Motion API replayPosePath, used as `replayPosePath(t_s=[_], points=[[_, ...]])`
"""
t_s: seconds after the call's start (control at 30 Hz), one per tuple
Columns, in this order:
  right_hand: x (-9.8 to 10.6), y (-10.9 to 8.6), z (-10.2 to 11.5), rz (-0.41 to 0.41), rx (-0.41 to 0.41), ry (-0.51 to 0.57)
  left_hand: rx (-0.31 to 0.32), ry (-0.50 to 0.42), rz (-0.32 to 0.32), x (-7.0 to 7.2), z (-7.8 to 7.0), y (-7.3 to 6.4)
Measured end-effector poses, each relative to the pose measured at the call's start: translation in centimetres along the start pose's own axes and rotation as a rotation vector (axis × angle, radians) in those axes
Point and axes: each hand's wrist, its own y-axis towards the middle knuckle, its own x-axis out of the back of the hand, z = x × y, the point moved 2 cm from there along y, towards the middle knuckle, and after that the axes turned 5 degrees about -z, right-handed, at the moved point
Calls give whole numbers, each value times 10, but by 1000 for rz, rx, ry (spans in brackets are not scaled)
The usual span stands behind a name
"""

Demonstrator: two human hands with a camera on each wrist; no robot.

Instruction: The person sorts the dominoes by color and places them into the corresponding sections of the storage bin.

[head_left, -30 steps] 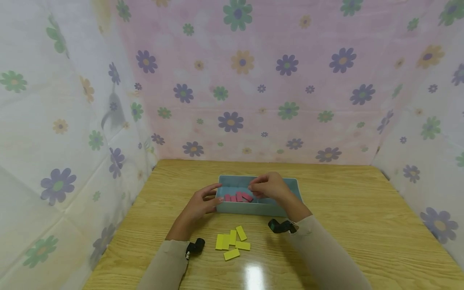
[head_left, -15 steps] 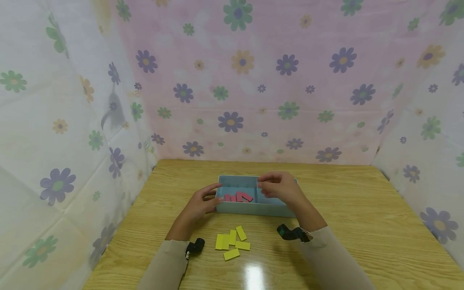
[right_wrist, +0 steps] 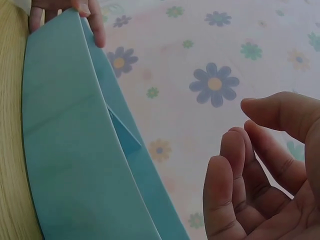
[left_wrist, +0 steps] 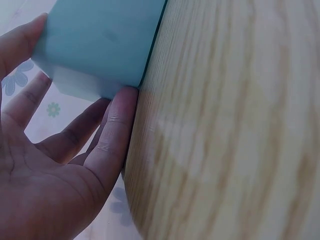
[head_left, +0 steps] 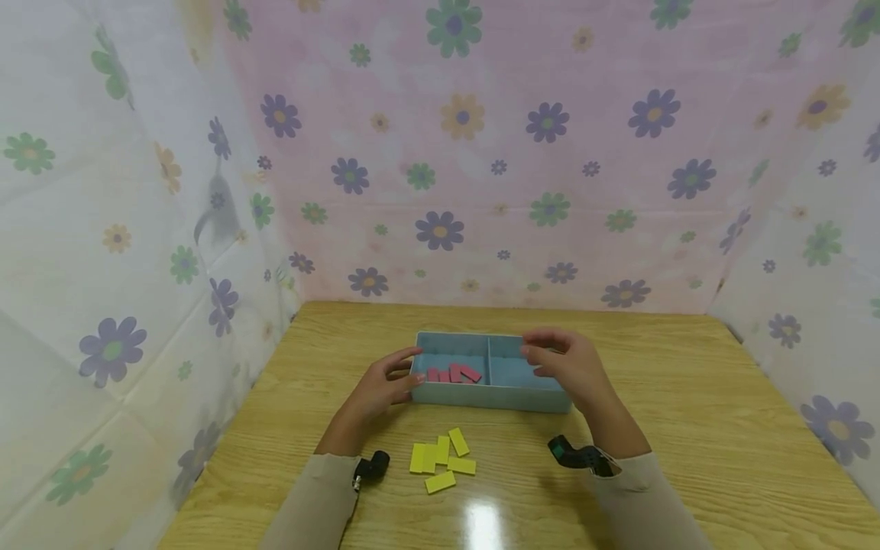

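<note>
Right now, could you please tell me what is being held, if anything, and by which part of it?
The left grip holds the box by its left end; the right grip holds nothing.

Right hand [head_left: 571, 370] hangs midair, loosely bent; left hand [head_left: 378, 387] looks spread, tho it's kinda hidden in the head view.

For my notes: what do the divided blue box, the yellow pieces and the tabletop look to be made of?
Blue box: probably plastic, smooth with a soft sheen; thin, evenly coloured walls.
Yellow pieces: perhaps plastic or painted wood, smooth-looking; straight-edged and evenly coloured, too small to settle.
Tabletop: wood or wood-look laminate, glossy; grain lines and a bright reflection.
</note>
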Motion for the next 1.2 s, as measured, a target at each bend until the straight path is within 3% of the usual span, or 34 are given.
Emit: replayPosePath(t_s=[0.37, 0.53, 0.7, 0.8, 0.93, 1.03, 1.2], points=[[42, -5, -22, -168, -48, -174, 13, 2, 3, -5, 0, 1], [55, -6, -33, -209, -71, -165, 3, 14, 5, -6, -3, 1], [60, -5, -48, -169, -106, -88, 4, 16, 8, -5, -2, 2], [60, -3, -58, -102, -128, -42, 4, 16, 11, -3, -1, 3], [56, -1, -70, -7, -186, 65, 16, 21, 3, -1, 1, 2], [54, -1, -76, 11, -233, 150, 17, 24, -3, 0, 1, 0], [56, -5, -82, 54, -209, 189, 6, 24, -3, 0, 1, -1]])
